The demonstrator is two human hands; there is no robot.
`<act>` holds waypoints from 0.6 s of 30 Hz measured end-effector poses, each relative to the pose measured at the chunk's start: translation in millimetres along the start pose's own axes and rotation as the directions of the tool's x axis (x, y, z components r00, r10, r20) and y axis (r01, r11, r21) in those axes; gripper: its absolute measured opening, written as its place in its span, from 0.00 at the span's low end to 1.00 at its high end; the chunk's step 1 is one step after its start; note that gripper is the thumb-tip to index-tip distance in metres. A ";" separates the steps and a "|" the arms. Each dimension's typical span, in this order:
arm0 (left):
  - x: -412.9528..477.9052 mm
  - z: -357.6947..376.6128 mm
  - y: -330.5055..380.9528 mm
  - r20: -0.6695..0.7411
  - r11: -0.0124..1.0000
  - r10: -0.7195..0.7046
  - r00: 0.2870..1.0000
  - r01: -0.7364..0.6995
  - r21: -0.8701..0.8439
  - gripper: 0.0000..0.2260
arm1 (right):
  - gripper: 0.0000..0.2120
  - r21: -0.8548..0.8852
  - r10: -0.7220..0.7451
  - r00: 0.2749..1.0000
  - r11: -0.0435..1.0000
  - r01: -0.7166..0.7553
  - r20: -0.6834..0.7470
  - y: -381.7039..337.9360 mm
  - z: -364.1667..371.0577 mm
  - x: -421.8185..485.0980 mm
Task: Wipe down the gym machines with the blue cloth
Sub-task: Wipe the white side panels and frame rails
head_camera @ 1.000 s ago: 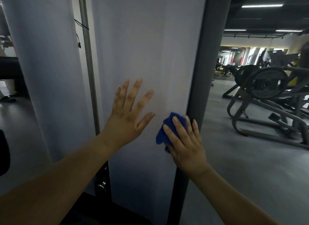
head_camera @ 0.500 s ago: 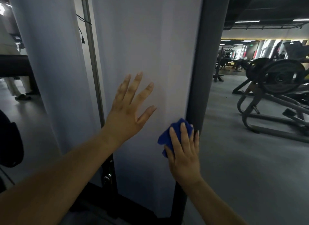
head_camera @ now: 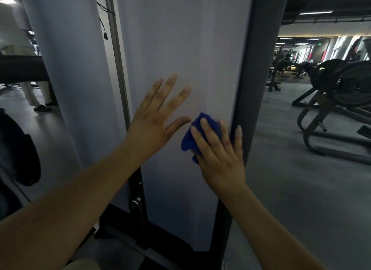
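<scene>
Cloth point(head_camera: 189, 138) sits on the pale panel point(head_camera: 180, 38), pressed flat under the right hand point(head_camera: 220, 159), fingers straight, beside the dark post point(head_camera: 255, 68). Left hand point(head_camera: 152, 127) rests spread on the panel, just left.

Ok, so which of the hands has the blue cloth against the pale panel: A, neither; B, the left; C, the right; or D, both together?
C: the right hand presses the blue cloth against the pale panel with straight fingers, while the left hand lies bare on the panel, fingers spread.
</scene>
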State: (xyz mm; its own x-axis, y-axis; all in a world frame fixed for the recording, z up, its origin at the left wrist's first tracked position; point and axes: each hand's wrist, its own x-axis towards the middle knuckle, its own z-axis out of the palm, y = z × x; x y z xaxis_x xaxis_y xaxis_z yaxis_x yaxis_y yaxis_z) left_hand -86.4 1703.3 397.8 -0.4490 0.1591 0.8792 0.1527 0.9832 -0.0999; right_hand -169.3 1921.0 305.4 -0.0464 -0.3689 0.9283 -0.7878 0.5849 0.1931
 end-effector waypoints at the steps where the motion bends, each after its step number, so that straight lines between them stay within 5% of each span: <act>1: -0.9 -2.3 -4.6 0.008 1.000 0.020 1.000 -0.020 0.016 0.30 | 0.32 0.010 0.052 0.998 0.999 -0.052 -0.034 6.2 -0.5 -2.8; 4: -5.7 -3.5 -14.1 0.031 0.998 -0.011 0.999 0.010 0.055 0.31 | 0.30 0.076 0.238 0.969 0.970 -0.233 -0.062 -2.3 3.1 -12.4; 9: -20.1 -0.8 -31.9 0.072 0.997 -0.078 0.994 0.078 0.011 0.33 | 0.32 -0.061 -0.099 0.989 0.992 0.106 0.109 -13.4 3.5 -17.8; 15: -30.3 3.0 -46.1 0.127 0.998 -0.036 0.991 0.042 -0.047 0.33 | 0.33 -0.180 -0.140 0.968 0.967 0.178 0.206 -38.4 3.7 5.6; 18: -25.9 -0.6 -59.0 0.080 0.995 0.048 0.996 -0.054 0.078 0.29 | 0.34 -0.235 -0.174 0.945 0.941 0.243 0.278 -65.8 26.5 33.2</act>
State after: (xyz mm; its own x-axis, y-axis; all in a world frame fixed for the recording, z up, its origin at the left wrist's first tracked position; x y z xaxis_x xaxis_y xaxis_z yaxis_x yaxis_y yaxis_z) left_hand -83.2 1641.1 381.2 -0.5098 0.2125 0.8336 0.1074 0.9772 -0.1834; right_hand -135.3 1851.1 315.1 -0.0769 -0.6511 0.7551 -0.6083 0.6307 0.4818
